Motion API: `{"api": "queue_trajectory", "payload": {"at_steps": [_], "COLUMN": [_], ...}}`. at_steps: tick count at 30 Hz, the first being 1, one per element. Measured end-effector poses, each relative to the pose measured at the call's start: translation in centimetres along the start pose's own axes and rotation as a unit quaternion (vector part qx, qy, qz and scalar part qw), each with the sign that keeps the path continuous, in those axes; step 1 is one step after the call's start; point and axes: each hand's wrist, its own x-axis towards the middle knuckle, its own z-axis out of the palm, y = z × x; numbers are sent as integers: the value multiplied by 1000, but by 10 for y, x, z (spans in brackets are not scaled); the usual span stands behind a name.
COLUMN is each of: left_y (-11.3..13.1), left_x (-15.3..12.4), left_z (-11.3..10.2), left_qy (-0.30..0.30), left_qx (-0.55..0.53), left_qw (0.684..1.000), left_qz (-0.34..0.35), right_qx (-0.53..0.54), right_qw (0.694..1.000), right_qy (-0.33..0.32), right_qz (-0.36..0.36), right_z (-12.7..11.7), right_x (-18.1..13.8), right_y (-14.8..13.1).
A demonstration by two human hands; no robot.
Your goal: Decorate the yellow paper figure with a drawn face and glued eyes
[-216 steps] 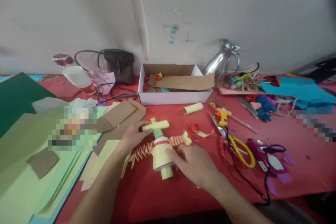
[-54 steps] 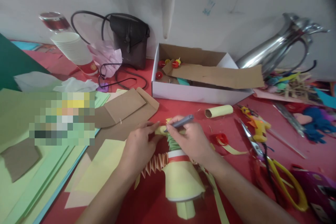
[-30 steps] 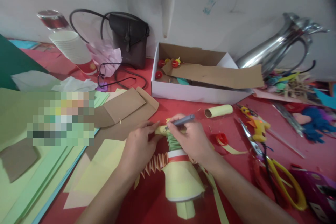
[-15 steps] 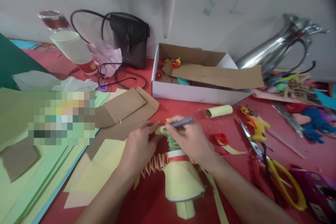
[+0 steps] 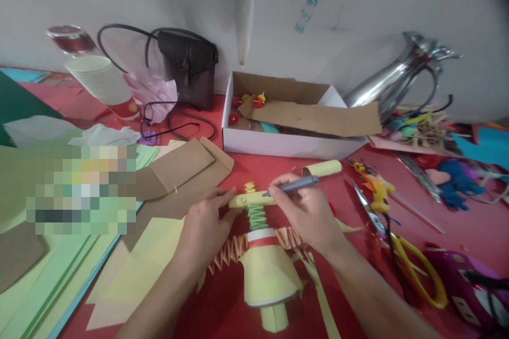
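Note:
A paper figure [image 5: 270, 275] lies on the red table, with a yellow paper-cup body, a folded green neck [image 5: 257, 218] and pleated orange arms. Its head is a yellow paper tube [image 5: 252, 199] lying crosswise, with a small drawn circle near the left end and a yellow paper curl above. My left hand [image 5: 207, 222] pinches the tube's left end between thumb and fingers. My right hand [image 5: 306, 217] grips a grey pen [image 5: 296, 185], its tip at the tube's right part. Whether the tip touches the paper I cannot tell.
Behind stands a white box [image 5: 294, 143] holding cardboard and red beads. Another yellow tube [image 5: 324, 168], scissors [image 5: 421, 273] with yellow handles and a yellow toy [image 5: 382, 193] lie to the right. Paper sheets [image 5: 147, 254] spread out left. A metal jug [image 5: 392, 79] leans at the back.
My right hand and the pen have moved right along the tube, away from its left end. A drawn circle now shows there. My left hand still holds that end; the view has shifted slightly.

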Motion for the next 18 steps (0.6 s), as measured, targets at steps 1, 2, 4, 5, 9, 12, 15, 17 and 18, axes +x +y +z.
{"api": "queue_trajectory", "payload": {"at_steps": [1, 2, 4, 5, 9, 12, 15, 17, 18], "left_y": [0, 0, 0, -1, -2, -3, -3, -3, -3], "left_x": [0, 0, 1, 1, 2, 2, 2, 2, 2], "left_z": [0, 0, 0, 1, 1, 2, 2, 3, 3], "left_qy": [3, 4, 7, 9, 16, 20, 20, 19, 17], "left_qx": [-2, -4, -9, -12, -30, -37, -38, -37, -37], "left_qw": [1000, 1000, 1000, 1000, 999, 999, 999, 999, 999], "left_qz": [-1, -2, -6, -7, -2, 0, -2, -5, -8], "right_qx": [3, 7, 19, 23, 17, 14, 18, 19, 20], "right_qw": [1000, 1000, 1000, 1000, 1000, 1000, 1000, 1000, 1000], "right_qy": [4, 6, 5, 2, -5, -13, -13, -9, -7], "right_qz": [7, 12, 16, 16, 8, 5, 5, 8, 10], "right_z": [-2, -3, -2, -2, 2, 5, 5, 5, 5], "right_x": [-1, -2, -3, -2, 0, 2, 2, 2, 2], "right_y": [3, 5, 9, 11, 16, 20, 20, 19, 19]}}
